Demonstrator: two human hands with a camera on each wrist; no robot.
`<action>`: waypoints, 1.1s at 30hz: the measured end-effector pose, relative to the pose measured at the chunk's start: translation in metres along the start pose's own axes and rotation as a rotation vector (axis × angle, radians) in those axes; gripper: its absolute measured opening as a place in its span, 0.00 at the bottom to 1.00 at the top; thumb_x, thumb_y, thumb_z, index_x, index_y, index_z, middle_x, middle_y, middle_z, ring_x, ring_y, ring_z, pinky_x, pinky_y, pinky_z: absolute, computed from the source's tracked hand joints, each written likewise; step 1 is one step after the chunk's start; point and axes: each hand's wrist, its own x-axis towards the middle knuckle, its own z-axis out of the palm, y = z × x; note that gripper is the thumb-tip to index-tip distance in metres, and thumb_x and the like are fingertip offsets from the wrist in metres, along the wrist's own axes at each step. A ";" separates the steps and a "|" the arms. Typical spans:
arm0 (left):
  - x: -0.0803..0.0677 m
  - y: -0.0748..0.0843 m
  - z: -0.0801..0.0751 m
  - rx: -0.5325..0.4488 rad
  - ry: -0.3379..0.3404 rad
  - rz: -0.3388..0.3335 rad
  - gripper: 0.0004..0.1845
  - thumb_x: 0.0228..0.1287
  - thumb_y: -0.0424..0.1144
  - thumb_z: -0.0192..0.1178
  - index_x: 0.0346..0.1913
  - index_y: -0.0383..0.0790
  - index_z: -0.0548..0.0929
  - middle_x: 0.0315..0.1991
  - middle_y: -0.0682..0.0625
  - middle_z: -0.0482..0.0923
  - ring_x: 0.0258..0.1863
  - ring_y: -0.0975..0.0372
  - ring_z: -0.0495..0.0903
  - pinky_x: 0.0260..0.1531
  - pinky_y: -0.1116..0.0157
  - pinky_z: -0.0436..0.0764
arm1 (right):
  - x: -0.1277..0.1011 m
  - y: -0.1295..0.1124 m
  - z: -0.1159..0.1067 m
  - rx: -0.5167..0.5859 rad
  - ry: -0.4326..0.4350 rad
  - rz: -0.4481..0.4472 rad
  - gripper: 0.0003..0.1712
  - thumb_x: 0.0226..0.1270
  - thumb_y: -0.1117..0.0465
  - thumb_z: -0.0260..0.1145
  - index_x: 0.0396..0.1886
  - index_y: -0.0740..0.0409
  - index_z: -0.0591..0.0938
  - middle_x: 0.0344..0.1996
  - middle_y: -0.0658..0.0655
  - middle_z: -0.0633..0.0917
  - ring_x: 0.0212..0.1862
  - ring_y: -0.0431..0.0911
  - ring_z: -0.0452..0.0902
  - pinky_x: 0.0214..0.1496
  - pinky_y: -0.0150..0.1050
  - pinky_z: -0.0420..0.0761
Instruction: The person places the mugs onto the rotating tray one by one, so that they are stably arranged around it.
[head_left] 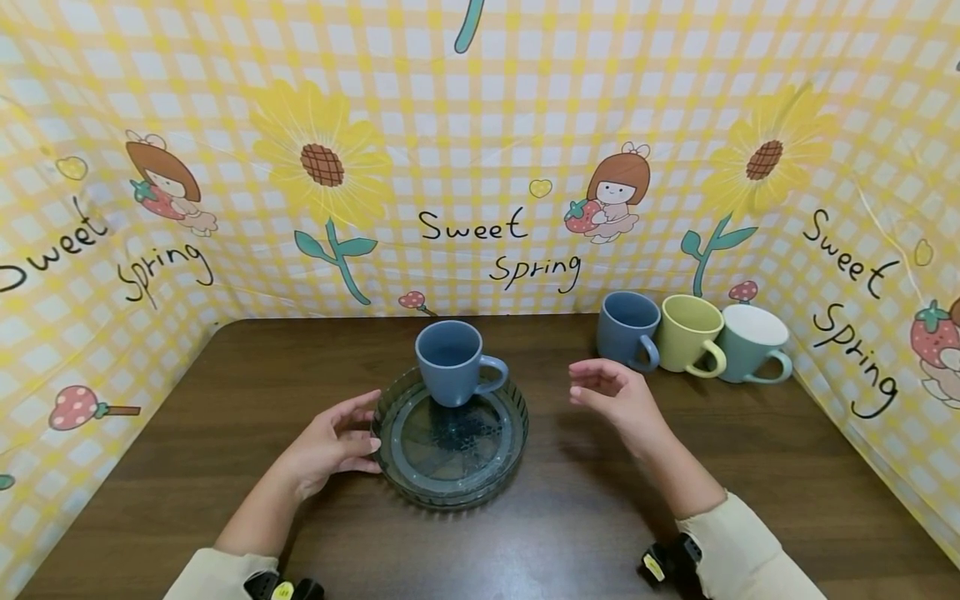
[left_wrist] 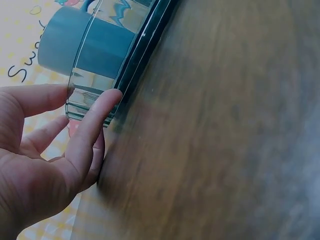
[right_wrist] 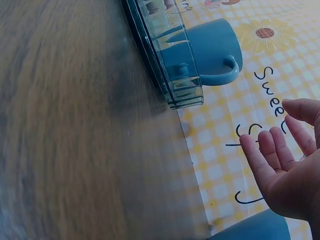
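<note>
A round, dark-tinted glass dish (head_left: pixel 450 485) with a ribbed wall rests on the wooden table. Inside it, toward the back, a blue mug (head_left: pixel 447 365) stands upright, handle pointing right. My left hand (head_left: pixel 332 448) is at the dish's left side, thumb and fingers spread apart, fingertips touching the outside of the ribbed wall. In the left wrist view, one fingertip meets the rim and another finger lies lower along the wall. My right hand (head_left: pixel 618 402) hovers to the right of the dish, fingers loosely bent, holding nothing.
At the back right, a second blue mug (head_left: pixel 626 323), a yellow-green mug (head_left: pixel 686 337) and a teal mug (head_left: pixel 750 346) with a white inside stand in a row. A yellow checked cloth (head_left: pixel 487 100) hangs behind and around the table's sides.
</note>
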 end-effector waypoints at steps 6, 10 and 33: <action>-0.002 0.001 0.001 -0.003 -0.010 -0.007 0.42 0.63 0.22 0.59 0.77 0.35 0.51 0.65 0.29 0.52 0.48 0.52 0.76 0.40 0.50 0.84 | -0.002 0.000 -0.006 0.002 0.011 -0.014 0.20 0.59 0.75 0.69 0.52 0.75 0.77 0.40 0.53 0.84 0.43 0.47 0.80 0.46 0.43 0.84; -0.003 0.003 0.003 -0.005 -0.012 -0.019 0.43 0.62 0.22 0.60 0.76 0.36 0.51 0.63 0.30 0.52 0.45 0.53 0.75 0.41 0.49 0.84 | -0.004 -0.001 -0.009 -0.003 0.018 -0.006 0.22 0.60 0.75 0.68 0.53 0.77 0.75 0.40 0.53 0.84 0.43 0.47 0.80 0.47 0.44 0.84; -0.006 -0.001 0.012 0.108 0.050 -0.008 0.53 0.51 0.23 0.71 0.77 0.39 0.51 0.63 0.30 0.57 0.51 0.49 0.71 0.40 0.56 0.84 | -0.009 -0.003 -0.031 0.041 0.072 -0.060 0.17 0.61 0.76 0.67 0.50 0.66 0.81 0.40 0.52 0.84 0.42 0.45 0.81 0.45 0.40 0.84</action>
